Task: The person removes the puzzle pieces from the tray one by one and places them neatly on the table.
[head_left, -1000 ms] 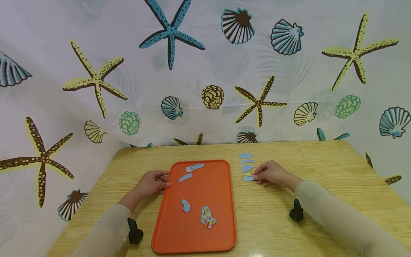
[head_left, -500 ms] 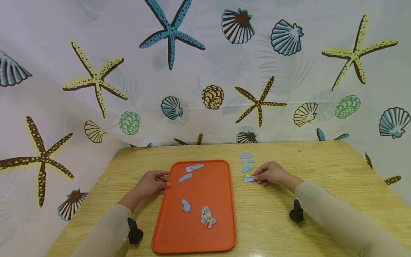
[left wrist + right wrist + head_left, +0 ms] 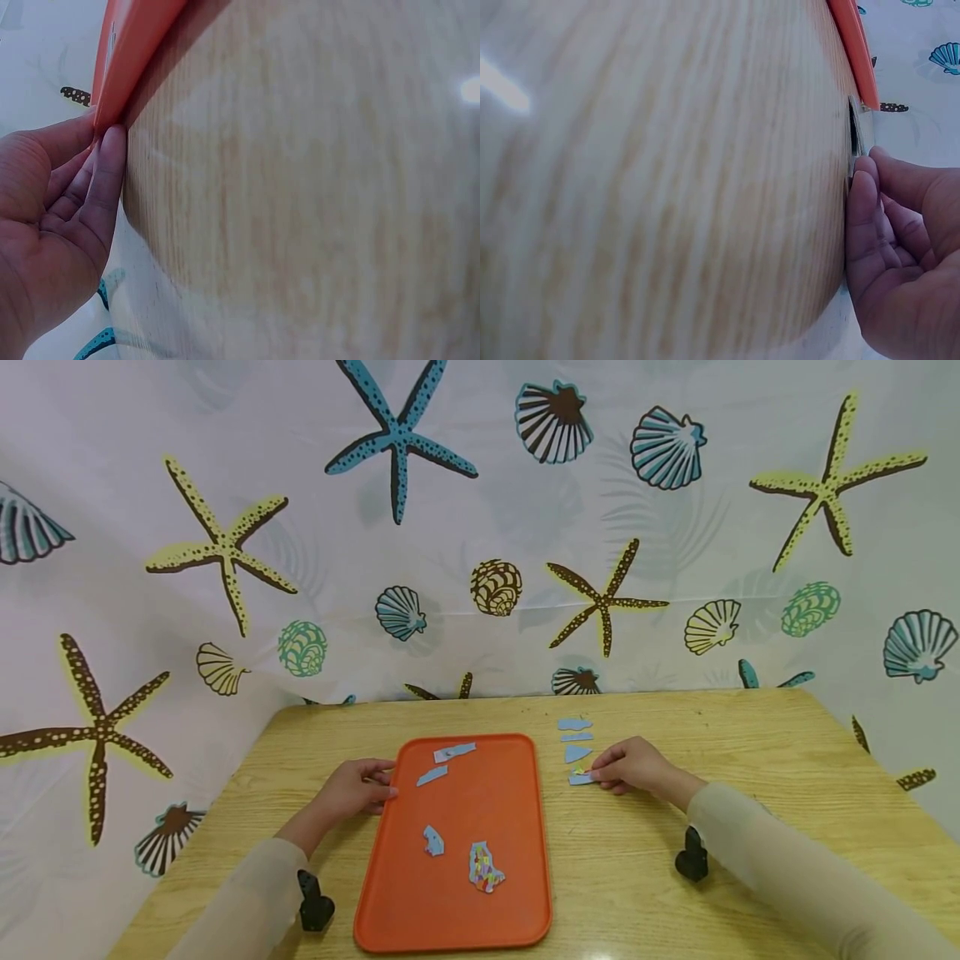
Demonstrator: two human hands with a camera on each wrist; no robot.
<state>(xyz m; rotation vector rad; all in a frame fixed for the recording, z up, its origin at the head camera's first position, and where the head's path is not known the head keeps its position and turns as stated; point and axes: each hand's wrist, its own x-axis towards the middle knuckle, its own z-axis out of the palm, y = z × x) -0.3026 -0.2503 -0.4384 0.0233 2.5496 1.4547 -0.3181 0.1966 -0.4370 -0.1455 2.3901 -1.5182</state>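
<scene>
While the left hand (image 3: 357, 789) holds the left rim of the orange tray (image 3: 483, 806) between thumb and fingers, the right hand (image 3: 633, 766) pinches the right end of a blue piece with a yellow patch (image 3: 581, 779), near the tray's right side. Three blue pieces (image 3: 577, 753) line up right of the tray, nearer its far end; four scraps (image 3: 435, 841) lie on the tray. Setting the pinched piece down well probably calls for lowering it flat and parting the fingertips gently, without nudging its neighbour.

A white cloth (image 3: 480, 527) is hanging on the far side, beyond the wooden table (image 3: 750, 752); a blue printed starfish (image 3: 400, 437) is showing left of centre.
</scene>
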